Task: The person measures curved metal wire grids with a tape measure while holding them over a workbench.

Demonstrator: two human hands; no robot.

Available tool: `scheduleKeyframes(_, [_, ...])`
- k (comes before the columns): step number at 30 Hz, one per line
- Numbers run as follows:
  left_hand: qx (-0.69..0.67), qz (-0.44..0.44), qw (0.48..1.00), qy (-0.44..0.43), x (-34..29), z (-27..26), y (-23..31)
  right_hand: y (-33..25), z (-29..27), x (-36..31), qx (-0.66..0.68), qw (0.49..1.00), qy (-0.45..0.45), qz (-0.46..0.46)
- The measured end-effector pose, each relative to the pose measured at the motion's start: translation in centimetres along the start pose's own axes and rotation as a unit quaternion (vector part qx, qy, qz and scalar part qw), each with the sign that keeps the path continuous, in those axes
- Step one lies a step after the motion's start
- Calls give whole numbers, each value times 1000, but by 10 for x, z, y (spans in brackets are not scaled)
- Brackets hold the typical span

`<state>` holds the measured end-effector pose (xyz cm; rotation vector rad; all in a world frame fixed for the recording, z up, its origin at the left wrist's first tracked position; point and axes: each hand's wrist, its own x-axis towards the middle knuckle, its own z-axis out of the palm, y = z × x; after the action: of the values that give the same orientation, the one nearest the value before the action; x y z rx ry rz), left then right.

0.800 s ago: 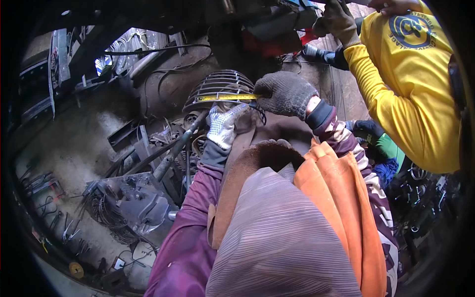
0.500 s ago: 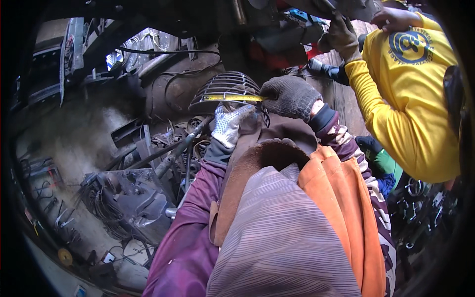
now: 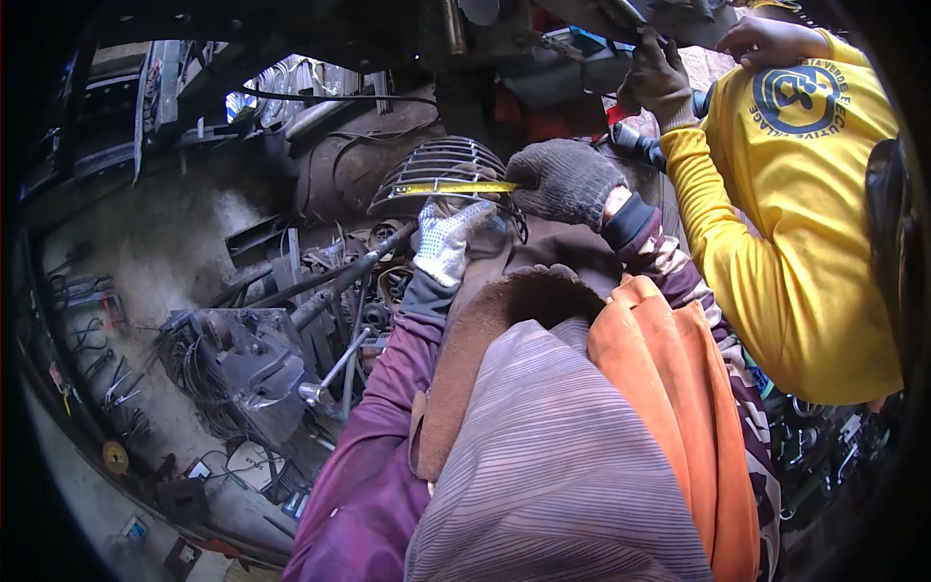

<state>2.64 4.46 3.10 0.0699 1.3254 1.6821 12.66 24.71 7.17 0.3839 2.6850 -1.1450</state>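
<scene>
Metal cage (image 3: 427,167) with a yellow tape measure (image 3: 456,188) along its near side

Largest is a co-worker in a yellow shirt (image 3: 815,223), leaning in at the right. Striped cloth (image 3: 558,466) spreads over the near middle, with orange cloth (image 3: 669,388) along its right and a purple sleeve (image 3: 369,466) on its left. Brown leather (image 3: 465,378) shows just beyond the stripes. To the left, a dark metal assembly (image 3: 257,378) sits among cables and scrap on the floor.

The cage, domed and made of curved bars, is in the far middle, between the dark metal assembly and the co-worker. Just right of it, the right hand (image 3: 570,181), in a dark grey knitted glove, is curled closed, pinching the right end of the tape. Beneath the near rim is the left hand (image 3: 448,238), in a white glove with blue dots, thumb pointing right; its fingertips are hidden, so I cannot tell whether they grip the bars.

Narrowest is the tape, its strip running left to right across the bars. Smallest is a yellowish disc (image 3: 115,458) at the near left.
</scene>
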Motion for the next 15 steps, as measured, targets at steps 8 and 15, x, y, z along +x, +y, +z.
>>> scheduleKeyframes(8, [-61,-22,998,21,-11,5,-2,4,0,-6,-1,1000,-5,-13])
scheduleKeyframes(15, [-219,-159,961,53,-8,-15,-14,4,-2,-11,-13,1000,-17,-12])
